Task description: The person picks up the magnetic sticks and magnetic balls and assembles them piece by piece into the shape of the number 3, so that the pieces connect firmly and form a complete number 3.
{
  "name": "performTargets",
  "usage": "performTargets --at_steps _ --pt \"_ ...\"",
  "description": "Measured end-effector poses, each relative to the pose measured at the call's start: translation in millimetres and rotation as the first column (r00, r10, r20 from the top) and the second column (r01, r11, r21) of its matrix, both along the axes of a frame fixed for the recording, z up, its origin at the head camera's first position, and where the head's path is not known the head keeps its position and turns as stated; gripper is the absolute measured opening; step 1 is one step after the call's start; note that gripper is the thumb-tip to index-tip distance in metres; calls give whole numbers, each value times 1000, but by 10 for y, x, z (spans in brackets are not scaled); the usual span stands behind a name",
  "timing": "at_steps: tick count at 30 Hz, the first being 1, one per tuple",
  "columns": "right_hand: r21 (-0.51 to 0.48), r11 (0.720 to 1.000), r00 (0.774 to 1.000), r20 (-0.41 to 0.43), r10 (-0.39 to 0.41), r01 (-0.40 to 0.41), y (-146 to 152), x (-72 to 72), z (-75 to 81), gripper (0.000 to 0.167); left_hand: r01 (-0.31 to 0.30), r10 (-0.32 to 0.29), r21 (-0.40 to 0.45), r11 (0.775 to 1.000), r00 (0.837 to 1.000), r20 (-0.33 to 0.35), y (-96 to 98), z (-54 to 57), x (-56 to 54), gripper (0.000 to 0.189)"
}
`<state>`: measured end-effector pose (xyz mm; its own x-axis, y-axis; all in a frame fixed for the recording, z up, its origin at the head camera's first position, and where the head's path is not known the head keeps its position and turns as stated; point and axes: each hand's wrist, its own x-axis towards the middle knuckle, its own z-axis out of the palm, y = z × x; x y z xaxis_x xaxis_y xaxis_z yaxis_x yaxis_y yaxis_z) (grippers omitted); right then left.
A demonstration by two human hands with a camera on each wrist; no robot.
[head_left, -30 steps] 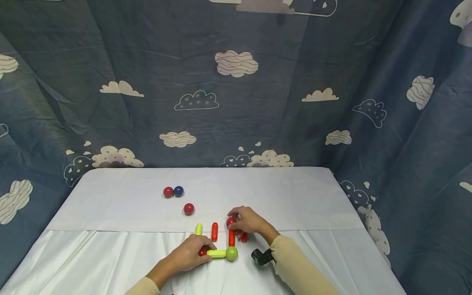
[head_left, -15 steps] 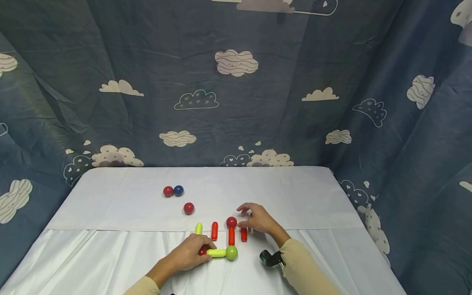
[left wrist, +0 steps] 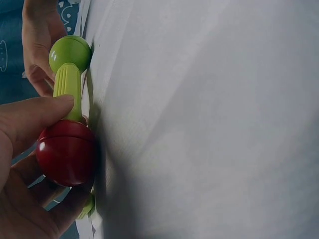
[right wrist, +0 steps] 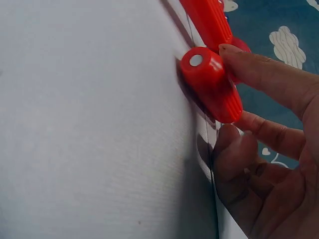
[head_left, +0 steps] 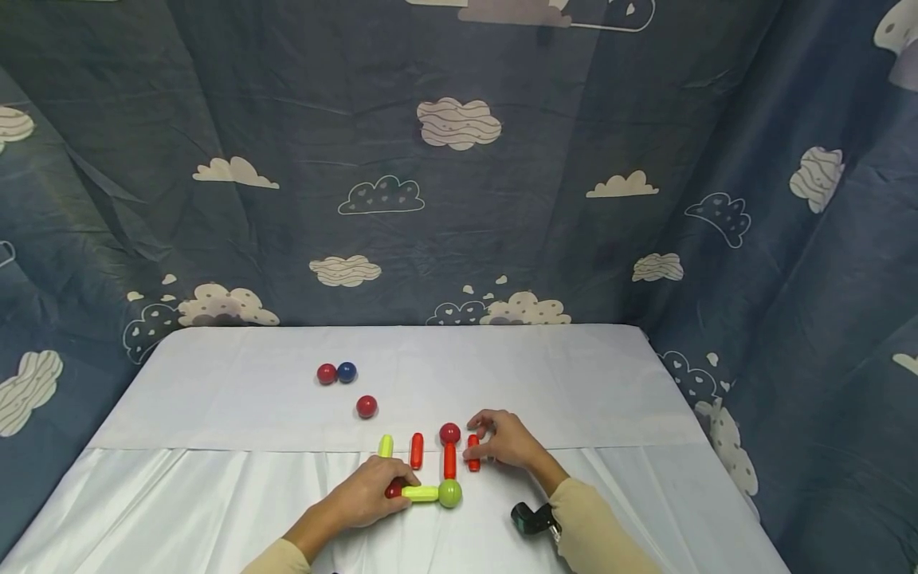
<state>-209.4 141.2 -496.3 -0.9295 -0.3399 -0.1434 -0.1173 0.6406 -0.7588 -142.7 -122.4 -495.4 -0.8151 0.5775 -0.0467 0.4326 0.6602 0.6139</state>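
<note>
My left hand (head_left: 371, 488) grips a red ball (left wrist: 66, 154), its thumb lying on the yellow-green rod (left wrist: 68, 84) joined to that ball. This rod leads to a green ball (head_left: 449, 493), from which a red rod (head_left: 449, 461) runs away to another red ball (head_left: 449, 433). A second yellow-green rod (head_left: 386, 446) points away beyond the left hand. On the right, my right hand (head_left: 508, 440) has thumb and fingers curled about a loose red rod (right wrist: 212, 84). A pale round disc shows on that rod's end in the right wrist view.
Another loose red rod (head_left: 417, 451) lies between the two sides of the assembly. Farther back are a lone red ball (head_left: 366, 406) and a red ball (head_left: 326, 374) beside a blue ball (head_left: 347, 372). A cloud-patterned curtain (head_left: 459, 239) hangs behind the white table (head_left: 574, 383).
My right hand has let go of the red ball at the far end of the joined red rod, moved right, and come down around the loose red rod. The left hand stays put.
</note>
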Motion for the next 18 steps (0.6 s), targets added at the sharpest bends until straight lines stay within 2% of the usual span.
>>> performTargets --at_steps 6,14,18 --pt "24 1000 1000 -24 12 -11 -12 7 -44 37 -12 12 -10 1000 1000 22 -6 -2 9 19" --pt "47 999 999 -45 13 -11 -11 -1 -21 24 -5 5 -11 1000 1000 20 14 11 -10 18" --pt "17 1000 999 -37 3 -3 -3 -32 -29 22 -10 10 -8 1000 999 31 11 19 -15 18"
